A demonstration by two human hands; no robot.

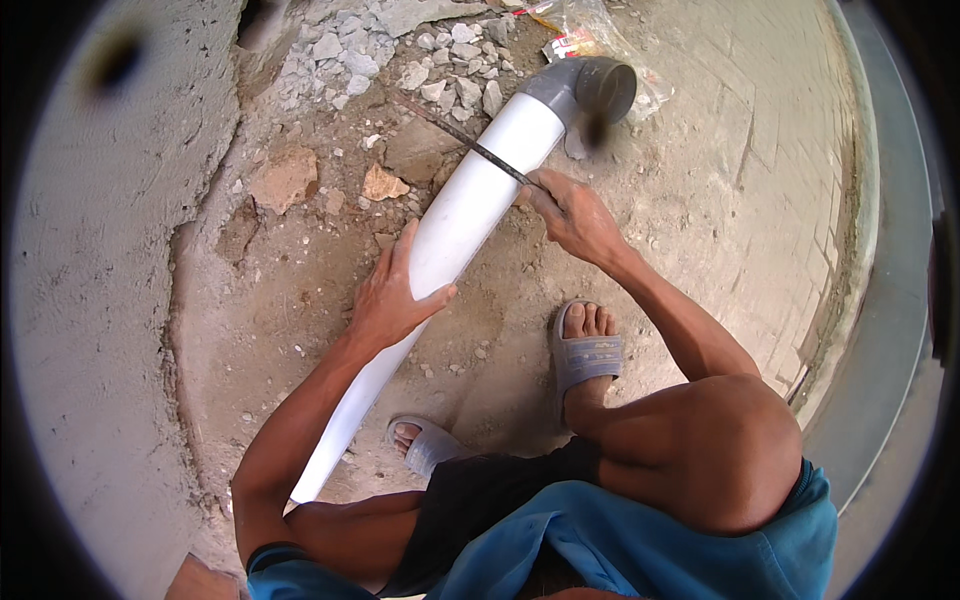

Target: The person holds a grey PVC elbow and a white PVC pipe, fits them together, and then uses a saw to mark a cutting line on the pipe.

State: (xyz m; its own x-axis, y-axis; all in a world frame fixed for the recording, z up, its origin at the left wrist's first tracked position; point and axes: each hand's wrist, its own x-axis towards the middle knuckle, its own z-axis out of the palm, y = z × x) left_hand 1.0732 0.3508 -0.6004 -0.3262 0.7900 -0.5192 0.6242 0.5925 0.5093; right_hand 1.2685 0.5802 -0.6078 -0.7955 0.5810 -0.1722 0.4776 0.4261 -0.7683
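Observation:
A long white plastic pipe [470,210] slants from the lower left to the upper right, with a grey elbow fitting [560,85] on its far end. My left hand [392,295] grips the pipe around its middle, fingers on the left side and thumb on the right. Closed on the near end of a thin dark metal bar [485,152], my right hand [575,215] is at the pipe's right side. The bar lies across the top of the pipe, below the elbow, and sticks out to the left. Whether it has teeth is too small to tell.
Broken grey rubble [455,65] is heaped at the far side, near a clear plastic bag [600,35]. Reddish stone chunks [285,180] lie left of the pipe. A rough cement wall [110,270] runs along the left. My sandalled feet [588,355] are right of the pipe.

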